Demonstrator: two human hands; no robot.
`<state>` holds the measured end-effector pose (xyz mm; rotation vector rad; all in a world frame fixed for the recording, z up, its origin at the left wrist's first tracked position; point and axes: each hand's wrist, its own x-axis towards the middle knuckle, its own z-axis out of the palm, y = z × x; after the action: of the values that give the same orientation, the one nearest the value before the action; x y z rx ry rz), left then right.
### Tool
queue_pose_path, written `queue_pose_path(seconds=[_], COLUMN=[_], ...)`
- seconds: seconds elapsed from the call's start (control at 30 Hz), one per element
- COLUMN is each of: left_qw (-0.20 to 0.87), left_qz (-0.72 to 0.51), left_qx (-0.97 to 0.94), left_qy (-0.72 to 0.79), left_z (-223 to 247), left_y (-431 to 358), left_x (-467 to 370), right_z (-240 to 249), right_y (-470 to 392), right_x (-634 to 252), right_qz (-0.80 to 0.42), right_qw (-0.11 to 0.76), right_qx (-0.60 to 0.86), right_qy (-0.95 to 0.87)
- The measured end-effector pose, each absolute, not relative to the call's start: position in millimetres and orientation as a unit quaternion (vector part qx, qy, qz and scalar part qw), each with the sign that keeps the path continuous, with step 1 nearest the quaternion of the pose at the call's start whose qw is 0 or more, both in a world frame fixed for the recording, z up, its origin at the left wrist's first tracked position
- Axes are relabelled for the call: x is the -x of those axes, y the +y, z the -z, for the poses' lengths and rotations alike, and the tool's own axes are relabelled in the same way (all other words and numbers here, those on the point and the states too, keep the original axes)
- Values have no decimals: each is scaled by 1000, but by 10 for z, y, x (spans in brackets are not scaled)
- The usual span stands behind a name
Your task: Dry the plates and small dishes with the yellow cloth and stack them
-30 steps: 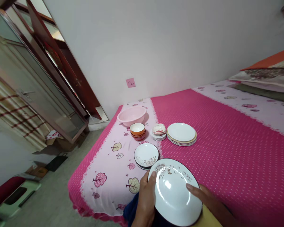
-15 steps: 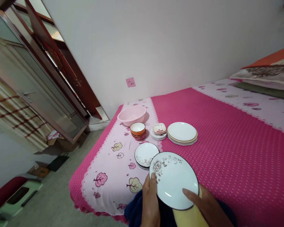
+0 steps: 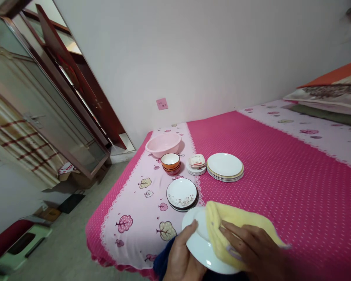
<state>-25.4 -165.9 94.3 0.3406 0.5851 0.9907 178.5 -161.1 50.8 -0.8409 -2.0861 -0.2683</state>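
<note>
At the bottom of the head view, the plate (image 3: 202, 251) has been flipped plain back up, so wiping seems to have moved to that side. The left hand (image 3: 182, 253) grips its rim; the right hand (image 3: 251, 245) holds the yellow cloth (image 3: 236, 218) bunched against it. The flowered face, the plate's right edge and the right thumb are hidden.

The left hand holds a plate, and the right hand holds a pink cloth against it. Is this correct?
Not quite: the cloth is yellow, not pink, as the head view shows. The left hand does hold the plate, and the right hand holds the cloth against it.
</note>
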Motion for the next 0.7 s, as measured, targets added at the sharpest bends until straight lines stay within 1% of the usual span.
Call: queue_pose_path(seconds=[0.1, 0.23, 0.4, 0.5, 0.6, 0.67, 0.7], left_qw=[820, 809, 809, 805, 805, 804, 801], left_qz=[-475, -503, -506, -510, -510, -510, -514], left_qx=[-161, -180, -181, -174, -175, -175, -173], left_qy=[277, 247, 239, 247, 245, 249, 253], left_z=[-803, -741, -692, -668, -689, -698, -690], left_y=[-1715, -1756, -1774, -1783, -1796, -1818, -1834], left_x=[278, 331, 337, 304, 275, 270, 272], right_z=[-578, -600, -676, -655, -534, -421, -372], right_y=[-1636, -1665, -1704, -1711, -1692, -1677, -1673], right_x=[-1745, -1734, -1738, -1705, -1698, -1756, -1807], right_qz=[115, 119, 53, 61, 66, 30, -23], right_qw=[401, 391, 382, 392, 413, 437, 456], right_qx=[367, 376, 380, 401, 408, 411, 427], right_qy=[-831, -832, -841, -826, -811, -800, -781])
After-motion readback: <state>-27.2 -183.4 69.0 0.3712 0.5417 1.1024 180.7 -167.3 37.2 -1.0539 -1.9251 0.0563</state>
